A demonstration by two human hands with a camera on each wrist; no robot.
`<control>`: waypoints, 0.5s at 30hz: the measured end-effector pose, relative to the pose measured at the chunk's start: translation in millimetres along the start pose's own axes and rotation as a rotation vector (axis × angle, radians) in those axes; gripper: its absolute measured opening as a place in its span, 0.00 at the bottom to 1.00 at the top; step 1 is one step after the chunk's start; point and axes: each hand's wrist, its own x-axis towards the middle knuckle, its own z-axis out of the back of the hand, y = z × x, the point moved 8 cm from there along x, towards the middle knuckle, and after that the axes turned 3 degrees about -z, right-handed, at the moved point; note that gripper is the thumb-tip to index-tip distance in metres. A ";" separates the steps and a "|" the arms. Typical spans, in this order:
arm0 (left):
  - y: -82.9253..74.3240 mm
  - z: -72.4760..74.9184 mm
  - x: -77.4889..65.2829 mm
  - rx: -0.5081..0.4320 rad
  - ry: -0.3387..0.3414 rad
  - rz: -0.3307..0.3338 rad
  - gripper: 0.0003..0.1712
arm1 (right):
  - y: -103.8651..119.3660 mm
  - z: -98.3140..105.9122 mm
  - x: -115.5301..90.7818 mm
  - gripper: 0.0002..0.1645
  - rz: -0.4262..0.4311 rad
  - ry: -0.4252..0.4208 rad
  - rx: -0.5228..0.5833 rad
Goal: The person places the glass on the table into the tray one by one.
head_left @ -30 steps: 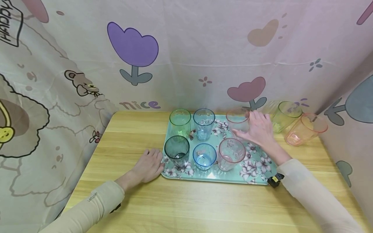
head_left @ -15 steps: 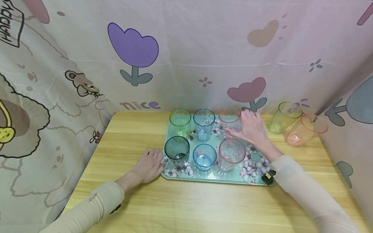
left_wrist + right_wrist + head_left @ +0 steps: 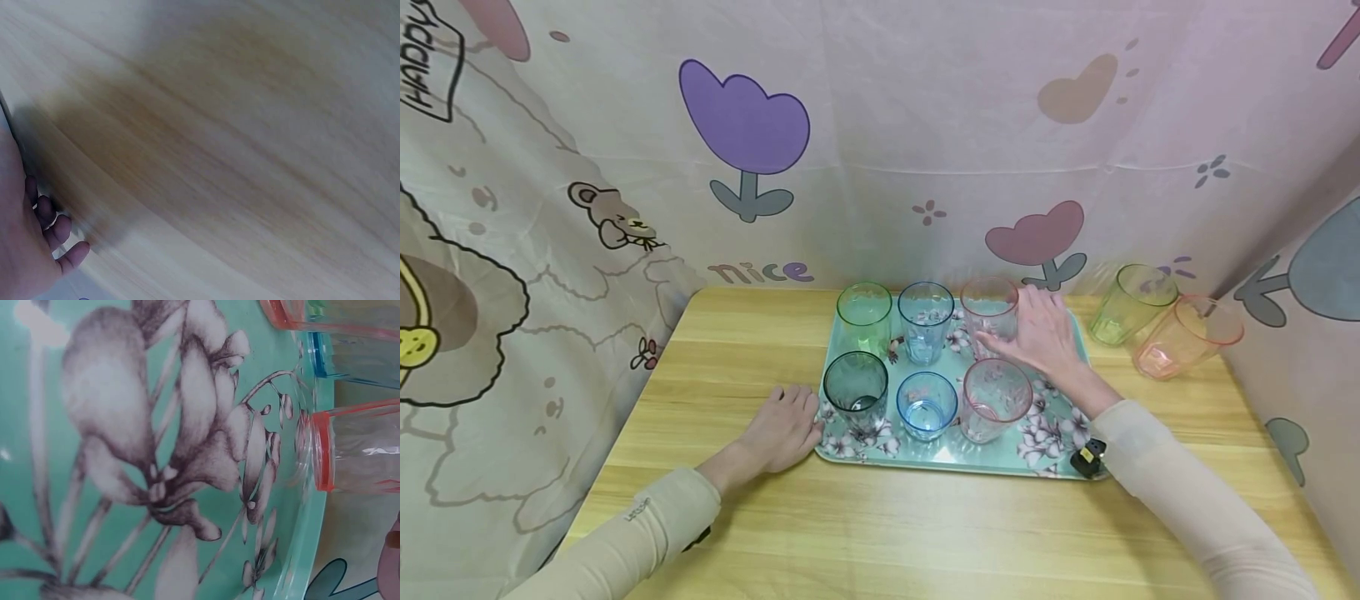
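Observation:
In the head view, several see-through tumblers stand upright in two rows on a floral mint tray. My right hand (image 3: 1043, 333) holds the tall pink-rimmed tumbler (image 3: 990, 304) in the back row, its thumb across the near side. That tumbler's base (image 3: 323, 450) shows in the right wrist view, where the hand itself is out of sight. Left of it stand a blue tumbler (image 3: 926, 321) and a green tumbler (image 3: 864, 321). My left hand (image 3: 782, 429) rests on the table at the tray's left edge, fingers loosely bent; part of it (image 3: 25, 244) appears in the left wrist view.
The front row has a dark grey tumbler (image 3: 856, 392), a short blue tumbler (image 3: 927, 407) and another pink-rimmed tumbler (image 3: 996, 400). Right of the tray (image 3: 992, 468), a yellow-green tumbler (image 3: 1127, 308) and an orange tumbler (image 3: 1183, 337) appear tilted. A patterned cloth (image 3: 880, 125) hangs behind the table.
My right hand and the back pink-rimmed tumbler have shifted left, closer to the tall blue one, mostly in the first half second. The left hand has stayed put.

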 end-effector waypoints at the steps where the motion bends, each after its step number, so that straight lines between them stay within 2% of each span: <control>1: -0.1 -0.1 0.1 0.001 -0.001 0.000 0.16 | -0.7 -0.2 -0.5 0.54 -0.006 0.005 0.007; 9: -0.1 1.1 -0.6 0.001 0.009 0.006 0.15 | -5.4 -4.1 -6.6 0.54 -0.068 0.068 0.050; 15: -0.3 0.2 -0.2 0.002 0.016 0.008 0.15 | -6.4 -6.9 -9.2 0.52 -0.079 0.090 0.050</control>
